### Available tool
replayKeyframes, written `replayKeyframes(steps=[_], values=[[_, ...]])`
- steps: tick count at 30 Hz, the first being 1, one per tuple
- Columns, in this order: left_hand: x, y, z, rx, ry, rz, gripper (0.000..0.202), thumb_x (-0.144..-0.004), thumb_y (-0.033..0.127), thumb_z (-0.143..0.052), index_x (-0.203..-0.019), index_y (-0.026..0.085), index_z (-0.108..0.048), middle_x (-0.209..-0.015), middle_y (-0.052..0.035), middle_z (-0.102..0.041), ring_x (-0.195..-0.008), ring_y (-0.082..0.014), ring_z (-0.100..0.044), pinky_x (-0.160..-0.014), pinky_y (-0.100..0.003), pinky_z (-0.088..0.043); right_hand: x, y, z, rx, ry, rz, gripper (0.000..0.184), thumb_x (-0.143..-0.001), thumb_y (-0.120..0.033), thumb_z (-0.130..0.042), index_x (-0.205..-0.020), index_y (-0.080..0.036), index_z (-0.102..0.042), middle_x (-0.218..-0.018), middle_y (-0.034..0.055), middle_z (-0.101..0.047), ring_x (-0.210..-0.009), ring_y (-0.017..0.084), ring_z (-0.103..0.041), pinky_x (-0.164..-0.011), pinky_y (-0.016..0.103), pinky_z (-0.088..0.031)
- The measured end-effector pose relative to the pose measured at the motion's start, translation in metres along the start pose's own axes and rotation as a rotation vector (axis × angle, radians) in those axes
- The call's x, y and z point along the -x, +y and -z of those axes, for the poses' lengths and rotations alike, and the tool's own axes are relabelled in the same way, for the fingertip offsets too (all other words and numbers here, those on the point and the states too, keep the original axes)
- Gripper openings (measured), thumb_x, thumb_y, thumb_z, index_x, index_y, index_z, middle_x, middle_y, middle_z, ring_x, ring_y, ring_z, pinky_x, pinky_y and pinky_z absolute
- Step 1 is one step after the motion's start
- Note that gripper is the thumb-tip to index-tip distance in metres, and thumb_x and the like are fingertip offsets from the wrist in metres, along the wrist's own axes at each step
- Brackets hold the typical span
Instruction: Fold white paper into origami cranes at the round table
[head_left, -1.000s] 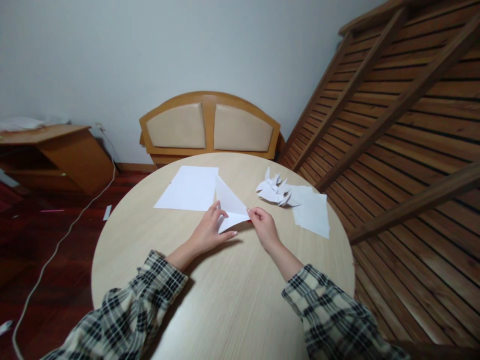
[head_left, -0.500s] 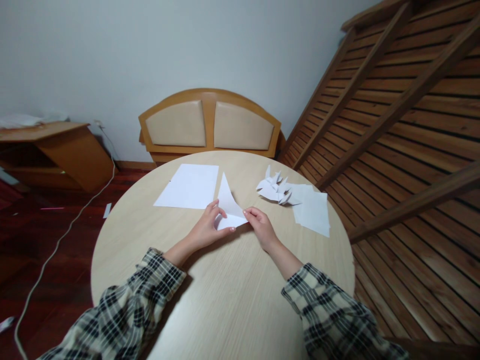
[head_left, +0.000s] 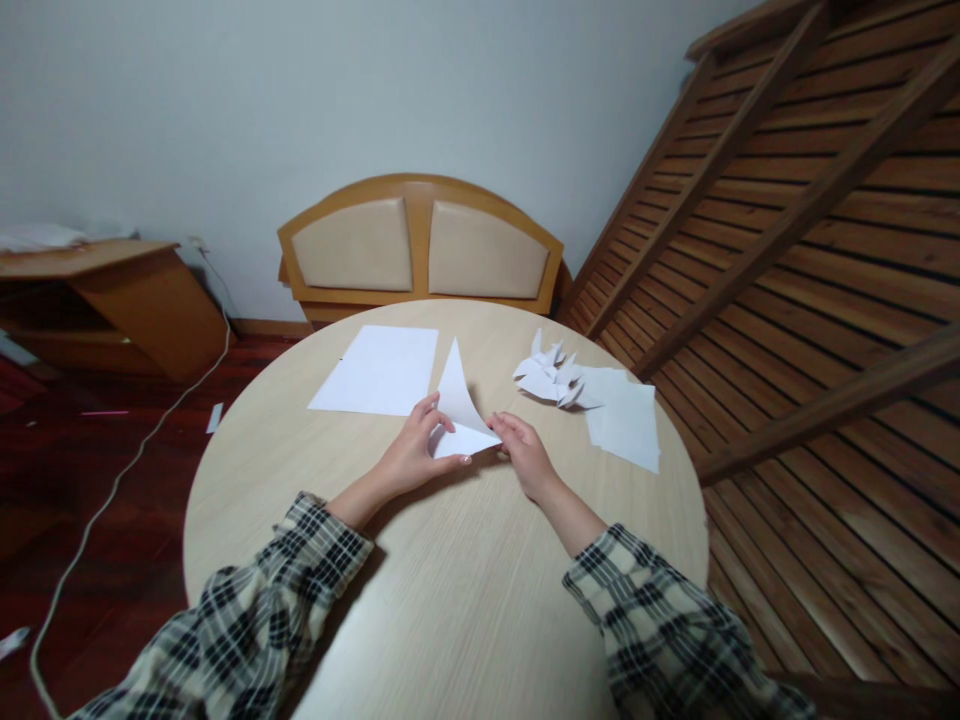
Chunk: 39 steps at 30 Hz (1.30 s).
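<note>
A white sheet of paper [head_left: 459, 405], partly folded with one pointed corner standing up, is between my two hands above the middle of the table. My left hand [head_left: 411, 446] grips its left side, thumb along the near edge and fingers against the raised part. The right corner of the paper is pinched in the fingers of my right hand [head_left: 523, 452]. Beyond my left hand lies a flat white sheet [head_left: 379, 370]. Past my right hand sit several folded paper pieces [head_left: 551, 378] with pointed tips, partly over some flat paper squares [head_left: 628, 420].
The round wooden table [head_left: 442, 600] holds all the paper. A headboard [head_left: 420, 245] stands behind it against the wall. Wooden slats [head_left: 817, 330] rise close on the right. At left are a low cabinet [head_left: 150, 310] and a white cable [head_left: 142, 450] across the floor.
The raised corner of the paper has leaned slightly to the right. My right fingers have shifted a little at the paper's right corner; my left hand keeps nearly the same place.
</note>
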<state>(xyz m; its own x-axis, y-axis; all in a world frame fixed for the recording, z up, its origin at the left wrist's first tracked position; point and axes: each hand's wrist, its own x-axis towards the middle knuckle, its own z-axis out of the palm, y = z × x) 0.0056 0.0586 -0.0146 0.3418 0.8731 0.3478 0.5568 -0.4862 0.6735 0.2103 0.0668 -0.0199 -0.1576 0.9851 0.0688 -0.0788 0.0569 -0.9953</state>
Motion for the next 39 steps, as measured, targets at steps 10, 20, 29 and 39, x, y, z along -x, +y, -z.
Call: replayKeyframes(steps=[10, 20, 29, 39], values=[[-0.0006, 0.001, 0.0007, 0.093, 0.024, 0.041, 0.04, -0.076, 0.048, -0.073, -0.1, 0.023, -0.052, -0.149, -0.0158, -0.03, -0.145, -0.0338, -0.023, -0.117, -0.057, -0.024, 0.0036, -0.0056, -0.003, -0.074, -0.127, 0.094, 0.043, -0.066, -0.046, -0.08, -0.097, -0.024, -0.061, -0.09, 0.0011, -0.064, -0.084, 0.017, -0.06, -0.078, 0.031, -0.046], [-0.0003, 0.0006, 0.0005, 0.14, 0.021, 0.066, 0.04, -0.075, 0.047, -0.073, -0.099, 0.023, -0.053, -0.15, -0.0176, -0.032, -0.146, -0.0341, -0.024, -0.118, -0.056, -0.023, 0.0043, -0.0055, -0.0053, -0.071, -0.115, 0.092, 0.042, -0.065, -0.037, -0.082, -0.098, -0.024, -0.059, -0.092, 0.0011, -0.066, -0.085, 0.018, -0.062, -0.08, 0.033, -0.049], [-0.0018, 0.0, 0.0031, 0.239, -0.004, 0.091, 0.036, -0.077, 0.048, -0.071, -0.097, 0.023, -0.054, -0.151, -0.0194, -0.036, -0.144, -0.0336, -0.03, -0.116, -0.057, -0.025, 0.0029, -0.0024, -0.0038, -0.1, -0.132, 0.096, 0.041, -0.067, -0.035, -0.081, -0.099, -0.023, -0.058, -0.095, 0.0014, -0.069, -0.086, 0.016, -0.063, -0.083, 0.032, -0.048], [-0.0038, -0.0002, 0.0042, 0.3, 0.021, 0.125, 0.033, -0.079, 0.049, -0.067, -0.093, 0.023, -0.054, -0.147, -0.0169, -0.043, -0.141, -0.0326, -0.036, -0.115, -0.054, -0.027, 0.0031, -0.0027, -0.0037, -0.066, -0.146, 0.109, 0.041, -0.069, -0.035, -0.079, -0.1, -0.024, -0.056, -0.097, 0.0021, -0.068, -0.088, 0.017, -0.064, -0.085, 0.035, -0.049]])
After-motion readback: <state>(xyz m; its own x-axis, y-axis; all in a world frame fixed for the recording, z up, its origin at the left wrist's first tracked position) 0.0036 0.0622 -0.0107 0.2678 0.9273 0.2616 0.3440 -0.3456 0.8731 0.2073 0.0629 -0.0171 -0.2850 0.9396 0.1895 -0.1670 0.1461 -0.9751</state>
